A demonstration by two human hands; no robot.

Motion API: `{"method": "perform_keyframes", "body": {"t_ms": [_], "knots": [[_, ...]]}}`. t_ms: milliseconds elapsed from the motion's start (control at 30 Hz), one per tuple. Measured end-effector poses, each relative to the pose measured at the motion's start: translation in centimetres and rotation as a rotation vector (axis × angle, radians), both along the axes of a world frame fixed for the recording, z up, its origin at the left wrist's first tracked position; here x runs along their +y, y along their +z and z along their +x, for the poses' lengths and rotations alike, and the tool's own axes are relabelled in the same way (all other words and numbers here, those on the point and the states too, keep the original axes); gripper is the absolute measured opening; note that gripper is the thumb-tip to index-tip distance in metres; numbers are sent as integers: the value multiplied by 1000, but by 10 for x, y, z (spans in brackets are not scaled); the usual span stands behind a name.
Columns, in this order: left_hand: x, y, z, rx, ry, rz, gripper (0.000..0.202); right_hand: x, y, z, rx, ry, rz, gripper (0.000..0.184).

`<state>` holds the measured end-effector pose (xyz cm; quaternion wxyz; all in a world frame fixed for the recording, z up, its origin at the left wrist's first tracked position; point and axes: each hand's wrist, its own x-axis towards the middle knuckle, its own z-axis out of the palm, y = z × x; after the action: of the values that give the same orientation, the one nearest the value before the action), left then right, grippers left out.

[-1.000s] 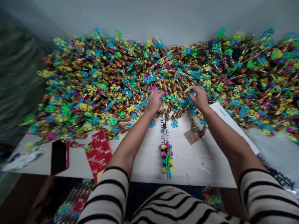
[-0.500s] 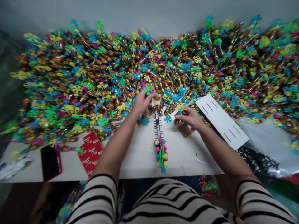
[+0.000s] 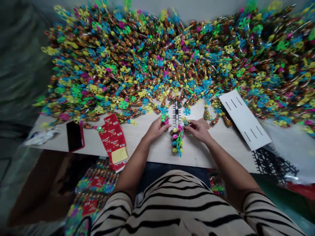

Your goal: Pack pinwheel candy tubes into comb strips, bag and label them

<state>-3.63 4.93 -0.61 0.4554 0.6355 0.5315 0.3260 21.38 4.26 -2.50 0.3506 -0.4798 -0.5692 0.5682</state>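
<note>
A huge heap of colourful pinwheel candy toys [image 3: 172, 55] covers the far side of the white table [image 3: 147, 144]. A black notched plastic strip [image 3: 176, 113] lies in the middle, with several toys [image 3: 177, 142] clipped along its near end. My left hand [image 3: 157, 128] is just left of the strip, fingers pinched on a green pinwheel toy [image 3: 164, 118]. My right hand [image 3: 198, 128] is just right of the strip, fingers closed on a blue pinwheel toy [image 3: 186, 122] held against it.
A white slotted card [image 3: 243, 119] lies at the right, with more black strips [image 3: 273, 164] off the table edge. Red printed cards [image 3: 113, 137] and a black phone [image 3: 74, 136] in a red case lie at the left. Filled toy packs [image 3: 93, 193] sit below the table.
Both hands have come back from the heap, each with a toy, and now sit on either side of the strip's filled end. The view has tilted down.
</note>
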Motion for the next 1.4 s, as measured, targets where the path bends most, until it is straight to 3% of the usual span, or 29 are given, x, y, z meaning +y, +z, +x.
{"method": "perform_keyframes", "body": {"t_ms": [233, 400, 600, 967, 1167, 1400], "knots": [[-3, -15, 0, -32, 44, 45, 21, -7, -5, -10, -61, -114, 128, 46], [-15, -11, 6, 33, 32, 103, 31, -7, -9, -9, -53, -112, 148, 46], [-20, -7, 20, 108, -48, 171, 27, -5, -11, -12, -26, -85, 200, 39], [-27, -35, 30, -80, 57, 227, 28, -3, -23, -19, 24, -118, 188, 42], [-24, -28, 28, -39, 56, 170, 35, -4, -9, -20, -41, -64, 238, 38], [-18, -22, 25, -16, 19, 136, 29, -2, -4, -25, -165, -117, 309, 32]]}}
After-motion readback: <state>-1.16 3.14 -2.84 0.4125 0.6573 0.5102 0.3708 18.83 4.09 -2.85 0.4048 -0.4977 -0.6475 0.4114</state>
